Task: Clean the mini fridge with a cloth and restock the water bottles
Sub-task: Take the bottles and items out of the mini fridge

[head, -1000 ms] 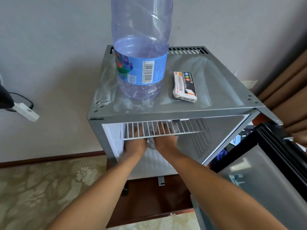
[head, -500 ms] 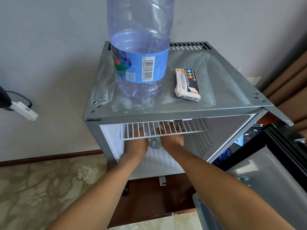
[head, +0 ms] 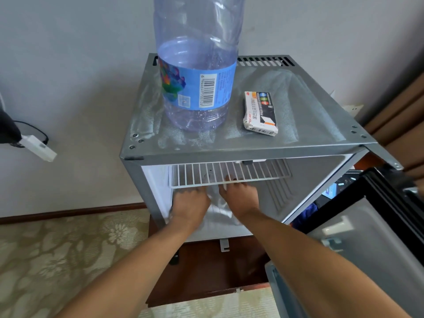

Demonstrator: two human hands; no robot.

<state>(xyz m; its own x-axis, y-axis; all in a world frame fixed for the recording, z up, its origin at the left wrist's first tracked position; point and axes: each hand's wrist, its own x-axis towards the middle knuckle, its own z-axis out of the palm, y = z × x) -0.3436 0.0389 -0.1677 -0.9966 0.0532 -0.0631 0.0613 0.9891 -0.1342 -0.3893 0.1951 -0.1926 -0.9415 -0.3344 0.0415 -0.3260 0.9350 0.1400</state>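
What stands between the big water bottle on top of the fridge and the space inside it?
The large clear plastic water bottle stands on the grey metal fridge top. The door is open, but the white wire shelf crosses the upper cavity, and both the left hand and right hand fill the opening below.

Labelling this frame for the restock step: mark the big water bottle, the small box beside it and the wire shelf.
water bottle [head: 197, 92]: head view, on the blue label.
small box [head: 260, 113]: head view, on its printed top face.
wire shelf [head: 229, 174]: head view, on the white bars near the front edge.
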